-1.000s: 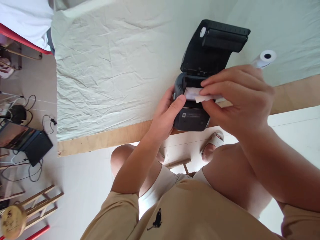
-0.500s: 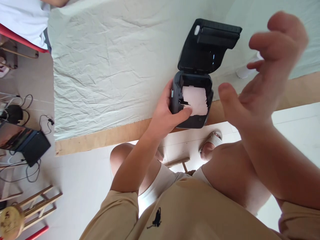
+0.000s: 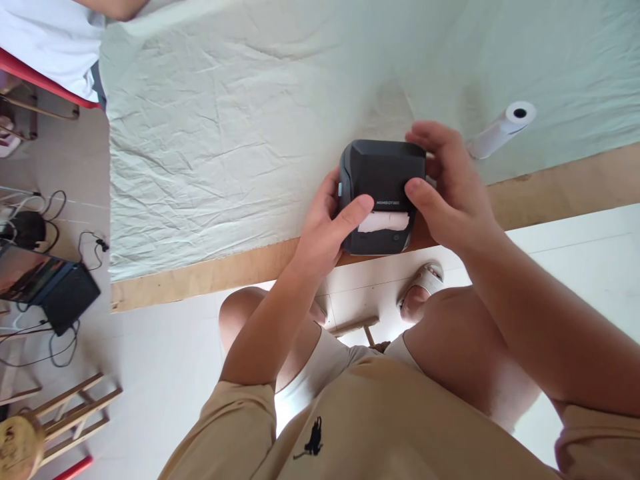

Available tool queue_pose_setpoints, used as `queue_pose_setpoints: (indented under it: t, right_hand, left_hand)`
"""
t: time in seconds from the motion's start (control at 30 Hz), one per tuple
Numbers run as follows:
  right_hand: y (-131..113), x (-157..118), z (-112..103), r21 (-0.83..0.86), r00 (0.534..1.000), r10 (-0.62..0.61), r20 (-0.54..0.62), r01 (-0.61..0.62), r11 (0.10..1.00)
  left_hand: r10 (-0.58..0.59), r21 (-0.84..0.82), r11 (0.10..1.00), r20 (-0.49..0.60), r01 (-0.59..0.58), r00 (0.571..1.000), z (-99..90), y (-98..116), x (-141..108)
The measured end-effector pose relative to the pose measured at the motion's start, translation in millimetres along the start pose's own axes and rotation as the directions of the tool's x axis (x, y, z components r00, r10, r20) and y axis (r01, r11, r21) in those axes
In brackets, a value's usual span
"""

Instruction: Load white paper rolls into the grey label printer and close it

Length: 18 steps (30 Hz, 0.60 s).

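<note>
A dark label printer (image 3: 387, 170) lies near the table's front edge with its lid down. White paper (image 3: 384, 222) with a ragged end sticks out of its slot. Around the printer's left side is my left hand (image 3: 333, 223), its thumb on top beside the slot and its fingers along the side, partly hidden. My right hand (image 3: 453, 190) grips the opposite side, thumb at the lid's right edge and fingers near the far right corner. To the right of that hand stands a white paper roll (image 3: 493, 137) with a dark core hole.
A wrinkled pale green cloth (image 3: 225, 147) covers the table, whose bare wooden edge (image 3: 200, 280) runs along the front. Another person's forearm (image 3: 117, 7) rests at the far left. A wooden stool (image 3: 65, 420), a laptop (image 3: 55, 287) and cables are at the left.
The printer's lid has swung down from raised to closed, covering the paper inside. My right hand has come from the upper right onto the printer's right side. My left hand has stayed.
</note>
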State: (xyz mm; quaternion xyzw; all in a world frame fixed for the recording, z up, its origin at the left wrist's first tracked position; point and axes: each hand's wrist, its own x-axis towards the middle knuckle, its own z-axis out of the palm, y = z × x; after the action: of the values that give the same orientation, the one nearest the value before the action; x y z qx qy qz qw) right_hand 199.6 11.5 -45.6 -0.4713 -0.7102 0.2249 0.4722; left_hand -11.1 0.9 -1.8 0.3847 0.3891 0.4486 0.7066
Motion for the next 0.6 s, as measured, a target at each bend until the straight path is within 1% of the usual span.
queue_pose_setpoints:
  t: [0.07,0.13,0.2,0.3,0.4,0.5,0.6]
  right_hand:
    - [8,-1,2,0.034,0.998,0.035,0.061,-0.037,0.999]
    - [10,-2,3,0.021,0.995,0.026,0.094,-0.028,0.999]
    - [6,-3,3,-0.018,0.995,0.002,0.098,-0.001,1.000]
    - [-2,-5,6,-0.085,0.997,-0.034,0.070,0.040,0.996]
    - [-9,-7,8,-0.115,0.997,-0.038,0.065,0.045,0.992]
    - [-13,-7,6,-0.111,0.994,0.012,0.107,0.000,0.994]
    - [-12,-6,2,-0.081,0.989,-0.009,0.150,0.021,0.997]
  left_hand:
    - [-0.013,-0.008,1.000,-0.010,0.013,1.000,1.1,1,0]
    - [-0.025,-0.005,1.000,-0.024,0.025,0.999,1.9,1,0]
    - [-0.027,-0.034,0.999,-0.021,0.027,0.999,2.2,2,0]
    - [-0.018,-0.087,0.996,-0.014,0.017,1.000,2.2,2,-1]
    - [0.003,-0.089,0.996,-0.015,-0.005,1.000,0.9,-1,1]
    - [0.023,-0.093,0.995,-0.051,-0.028,0.998,-1.3,-6,5]
    - [-0.005,-0.111,0.994,-0.117,-0.008,0.993,-2.2,-10,8]
